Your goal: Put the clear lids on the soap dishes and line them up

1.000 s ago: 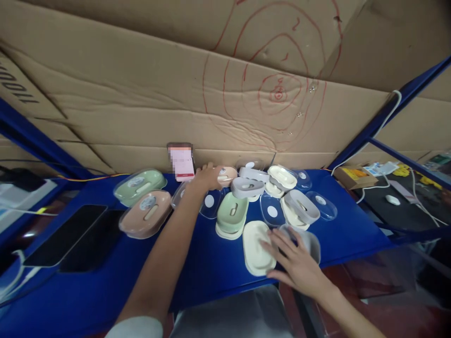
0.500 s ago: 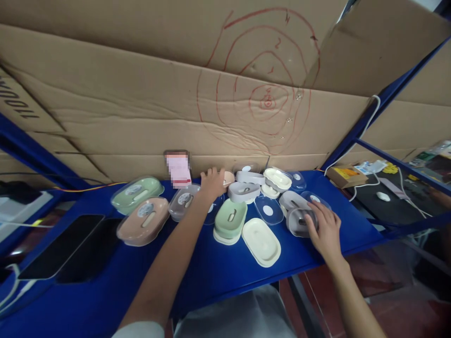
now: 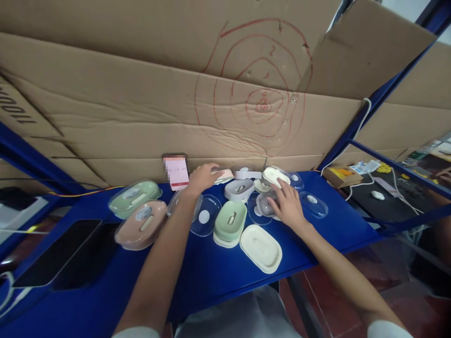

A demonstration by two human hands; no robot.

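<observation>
My left hand (image 3: 203, 180) reaches to the back of the table, its thumb and fingers at the near end of a peach soap dish (image 3: 223, 176). Part of that dish is hidden. My right hand (image 3: 289, 203) is closed around a grey soap dish (image 3: 265, 203), held over a clear lid (image 3: 254, 215). Just behind its fingertips sits a cream soap dish (image 3: 274, 175). Between my hands are another grey dish (image 3: 239, 189) and a green dish (image 3: 230, 218) on a cream base. A cream tray (image 3: 261, 249) lies in front.
Covered green (image 3: 136, 198) and peach (image 3: 141, 225) dishes stand at left, beside dark tablets (image 3: 58, 251). A phone (image 3: 176, 172) leans on the cardboard wall (image 3: 141, 112). Clear lids (image 3: 206, 216) lie on the blue table (image 3: 207, 277). A blue frame post (image 3: 373, 101) rises at right.
My right hand has moved left with the grey dish, leaving a clear lid exposed at right. My left hand has shifted slightly left by the peach dish. The view has tilted a little.
</observation>
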